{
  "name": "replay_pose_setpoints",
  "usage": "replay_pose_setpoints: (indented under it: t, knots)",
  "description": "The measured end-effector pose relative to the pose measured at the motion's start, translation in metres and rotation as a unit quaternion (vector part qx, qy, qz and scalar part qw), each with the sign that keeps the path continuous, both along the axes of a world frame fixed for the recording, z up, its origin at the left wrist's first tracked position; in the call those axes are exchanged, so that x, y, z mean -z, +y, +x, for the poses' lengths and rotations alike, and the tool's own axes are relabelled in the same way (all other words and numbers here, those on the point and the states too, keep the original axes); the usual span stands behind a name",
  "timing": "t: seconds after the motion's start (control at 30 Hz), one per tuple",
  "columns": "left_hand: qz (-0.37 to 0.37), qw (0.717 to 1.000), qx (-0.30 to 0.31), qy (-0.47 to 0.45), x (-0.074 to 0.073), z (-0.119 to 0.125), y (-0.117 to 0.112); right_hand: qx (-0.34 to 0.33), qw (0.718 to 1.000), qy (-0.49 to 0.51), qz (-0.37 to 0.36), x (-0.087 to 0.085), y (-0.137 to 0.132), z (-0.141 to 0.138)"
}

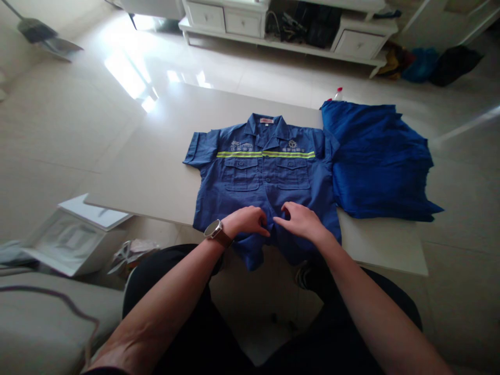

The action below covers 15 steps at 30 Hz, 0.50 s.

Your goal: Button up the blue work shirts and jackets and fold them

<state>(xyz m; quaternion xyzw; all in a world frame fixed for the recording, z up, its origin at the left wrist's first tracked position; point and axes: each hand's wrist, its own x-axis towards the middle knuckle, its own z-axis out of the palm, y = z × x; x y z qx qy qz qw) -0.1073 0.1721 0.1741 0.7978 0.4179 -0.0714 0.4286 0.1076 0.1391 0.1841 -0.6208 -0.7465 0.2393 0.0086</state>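
A blue short-sleeved work shirt (242, 200) lies face up, collar away from me, with a yellow-green stripe across the chest and two flap pockets. Its lower part droops over the near table edge. At the lower front opening, my left hand (250, 220), wearing a watch (213, 229) on the wrist, has its fingers curled in on the cloth; the fingertips are partly hidden. Close by on the right, my right hand (300, 220) is over the shirt with thumb and index finger apart. Buttons show along the upper front.
A brighter blue cloth (383, 161) lies to the right on the pale tabletop (152, 151), beside the shirt's sleeve. Behind it a red-capped bottle (338, 94) peeks out. A white box (78, 234) stands at lower left. A white cabinet (242, 23) is at the back.
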Motion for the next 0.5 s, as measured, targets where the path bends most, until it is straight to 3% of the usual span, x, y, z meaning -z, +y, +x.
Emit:
replay_pose_setpoints:
  t: [0.1, 0.2, 0.37, 0.5]
  knots:
    - [-0.023, 0.999, 0.023, 0.01, 0.002, 0.004, -0.002, 0.0, 0.999, 0.036, 0.029, 0.009, 0.0, -0.018]
    - [-0.017, 0.999, 0.027, 0.012, 0.003, 0.003, -0.001, 0.011, 0.999, 0.045, 0.004, 0.018, 0.003, -0.025]
    - [0.096, 0.991, -0.092, 0.032, 0.0, 0.001, 0.001, 0.041, 0.995, 0.094, -0.014, 0.023, 0.012, -0.022]
    - [0.149, 0.976, -0.159, -0.013, 0.001, 0.005, -0.001, 0.085, 0.971, 0.222, -0.042, 0.024, 0.017, -0.021]
